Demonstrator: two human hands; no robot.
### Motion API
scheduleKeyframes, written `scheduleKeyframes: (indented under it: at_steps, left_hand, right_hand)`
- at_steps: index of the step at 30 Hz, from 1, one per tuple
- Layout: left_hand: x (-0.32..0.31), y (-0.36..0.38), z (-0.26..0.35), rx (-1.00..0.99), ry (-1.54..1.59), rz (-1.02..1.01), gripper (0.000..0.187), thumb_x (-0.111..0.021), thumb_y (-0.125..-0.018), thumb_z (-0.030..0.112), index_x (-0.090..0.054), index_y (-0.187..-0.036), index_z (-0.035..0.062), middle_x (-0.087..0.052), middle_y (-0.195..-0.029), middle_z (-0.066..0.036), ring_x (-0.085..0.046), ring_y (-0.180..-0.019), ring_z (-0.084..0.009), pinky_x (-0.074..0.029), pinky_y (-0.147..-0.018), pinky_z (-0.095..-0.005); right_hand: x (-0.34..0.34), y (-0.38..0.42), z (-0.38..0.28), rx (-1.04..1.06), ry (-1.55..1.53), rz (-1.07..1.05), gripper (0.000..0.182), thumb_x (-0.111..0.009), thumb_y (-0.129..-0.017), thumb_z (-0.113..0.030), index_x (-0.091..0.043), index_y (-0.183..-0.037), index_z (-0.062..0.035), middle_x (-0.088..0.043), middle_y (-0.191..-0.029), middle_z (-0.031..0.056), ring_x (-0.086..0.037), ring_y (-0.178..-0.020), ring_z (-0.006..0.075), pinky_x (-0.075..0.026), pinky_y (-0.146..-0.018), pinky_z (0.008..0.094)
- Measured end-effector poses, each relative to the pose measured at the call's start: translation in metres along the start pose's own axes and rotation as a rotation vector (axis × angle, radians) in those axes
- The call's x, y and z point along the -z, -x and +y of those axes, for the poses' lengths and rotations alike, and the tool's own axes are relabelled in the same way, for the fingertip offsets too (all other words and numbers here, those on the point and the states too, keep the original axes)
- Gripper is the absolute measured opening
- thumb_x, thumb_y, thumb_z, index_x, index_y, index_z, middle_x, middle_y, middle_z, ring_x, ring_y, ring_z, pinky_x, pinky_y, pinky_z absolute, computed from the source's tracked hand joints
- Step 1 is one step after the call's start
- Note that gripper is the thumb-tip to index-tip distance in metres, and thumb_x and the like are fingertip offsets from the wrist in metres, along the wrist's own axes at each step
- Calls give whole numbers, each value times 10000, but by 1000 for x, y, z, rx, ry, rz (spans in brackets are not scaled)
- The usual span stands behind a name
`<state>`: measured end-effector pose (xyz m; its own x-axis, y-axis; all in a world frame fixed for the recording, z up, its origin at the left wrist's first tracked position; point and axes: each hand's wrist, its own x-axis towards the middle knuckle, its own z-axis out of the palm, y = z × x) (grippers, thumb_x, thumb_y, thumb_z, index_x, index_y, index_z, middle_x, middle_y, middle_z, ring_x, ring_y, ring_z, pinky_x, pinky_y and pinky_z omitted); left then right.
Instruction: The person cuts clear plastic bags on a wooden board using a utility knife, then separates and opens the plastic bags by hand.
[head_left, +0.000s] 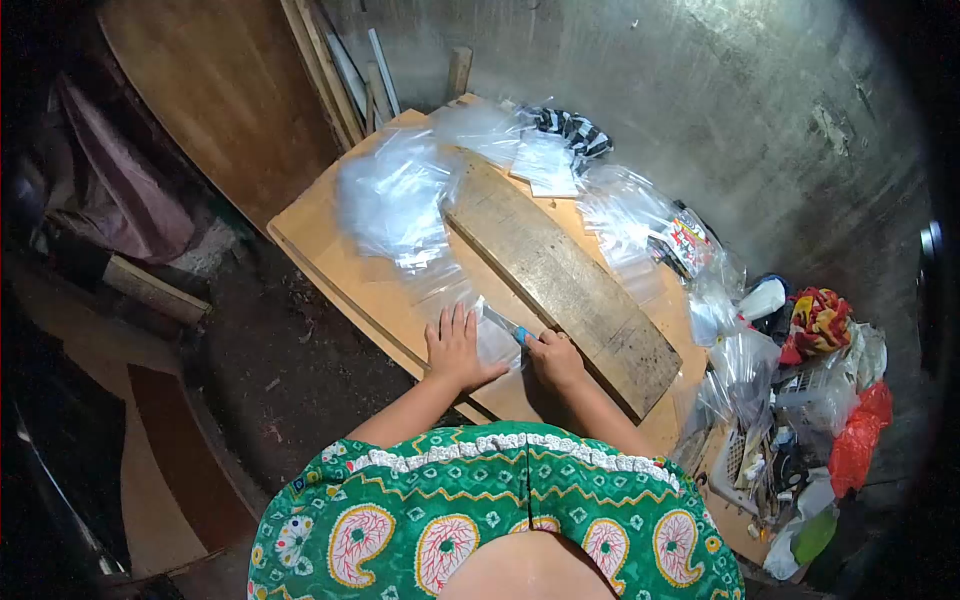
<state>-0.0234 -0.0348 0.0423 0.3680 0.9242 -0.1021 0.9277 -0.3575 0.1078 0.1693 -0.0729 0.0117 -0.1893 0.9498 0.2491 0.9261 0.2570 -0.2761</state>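
Observation:
My left hand (455, 350) lies flat with its fingers stretched out, pressing on clear plastic sheets (492, 345) near the front edge of the wooden table (315, 235). In my right hand (556, 360) is a blue-handled knife (521, 335), its thin blade pointing up and left over the plastic. The blade lies close to the fingertips of my left hand. To the right of the knife, a long thick wooden board (560, 280) rests slantwise on the table. A loose heap of clear plastic bags (395, 190) spreads beyond my left hand.
More clear plastic (625, 215) lies along the board's far side, near a black-and-white cloth (572, 132). At the right are a red plastic bag (860, 435), a patterned red-yellow cloth (815, 325) and a white basket (738, 470). A grey wall (760, 130) stands behind the table.

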Motion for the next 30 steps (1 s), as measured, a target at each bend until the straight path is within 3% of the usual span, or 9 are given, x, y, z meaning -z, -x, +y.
scheduleKeyframes:
  at_steps: [13, 16, 18, 20, 22, 24, 25, 29, 30]
  left_hand:
    - [-17, 38, 6, -176, -73, -141, 1066, -498, -608, 726, -194, -1365, 40, -88, -1433, -164, -38, -1321, -341, -65, -1029, -508]
    - [-24, 48, -4, -298, -40, 6, 843, -585, -640, 563, -378, -1274, 47, -258, -1371, -174, -222, -1265, -361, -211, -985, -510]
    - [-25, 46, -20, -494, 228, 90, 485, -625, -633, 299, -554, -1051, 63, -489, -1164, -167, -443, -1089, -344, -371, -868, -466]
    - [-13, 35, -39, -416, 351, 11, 236, -578, -586, 104, -581, -817, 58, -582, -902, -141, -536, -869, -326, -433, -751, -427]
    - [5, 6, -60, -388, 483, 427, 99, -516, -603, 39, -507, -701, 45, -527, -726, -148, -509, -725, -352, -416, -659, -454]
    - [43, -38, -91, -316, 383, 487, 39, -490, -637, 25, -457, -646, 46, -482, -660, -157, -475, -648, -358, -371, -586, -452]
    - [69, -62, -101, -387, 304, 700, 53, -479, -641, 23, -431, -629, 43, -467, -644, -160, -459, -630, -361, -354, -572, -461]
    - [124, -159, -149, -310, 127, 799, 49, -504, -698, 51, -546, -724, 48, -554, -747, -150, -517, -745, -350, -404, -662, -434]
    - [131, -183, -163, -175, 50, 671, 140, -527, -704, 76, -563, -838, 55, -561, -876, -147, -515, -856, -332, -407, -729, -433]
  right_hand:
    - [-7, -63, -7, -61, -24, -100, 186, -483, -801, -165, -575, -938, -82, -513, -795, 140, -543, -762, 329, -475, -631, 414]
    - [-10, -75, -7, -115, -76, -85, 183, -507, -792, -176, -579, -937, -91, -514, -790, 142, -543, -762, 332, -467, -647, 428]
    - [-1, -75, -14, -97, -72, -28, 172, -515, -789, -152, -577, -935, -86, -518, -800, 153, -546, -759, 338, -467, -640, 437]
    - [13, -69, -15, -57, -58, 94, 185, -497, -787, -126, -572, -951, -85, -508, -779, 134, -541, -736, 316, -470, -632, 411]
    - [22, -59, 0, -60, -14, 147, 207, -482, -786, -131, -571, -968, -86, -505, -788, 123, -537, -741, 306, -472, -634, 396]
    - [32, -42, 28, -60, 31, 283, 241, -506, -734, -87, -582, -960, -114, -490, -730, 97, -529, -704, 280, -457, -603, 378]
    - [40, -32, 41, -117, 88, 309, 243, -510, -716, -64, -589, -938, -124, -492, -709, 88, -531, -701, 274, -447, -590, 373]
    - [52, 15, 79, -308, 173, 356, 243, -509, -721, -59, -596, -938, -124, -528, -774, 82, -538, -751, 275, -447, -639, 384]
    - [51, 25, 84, -349, 190, 366, 247, -509, -725, -62, -600, -945, -127, -540, -797, 79, -539, -778, 277, -445, -666, 388]
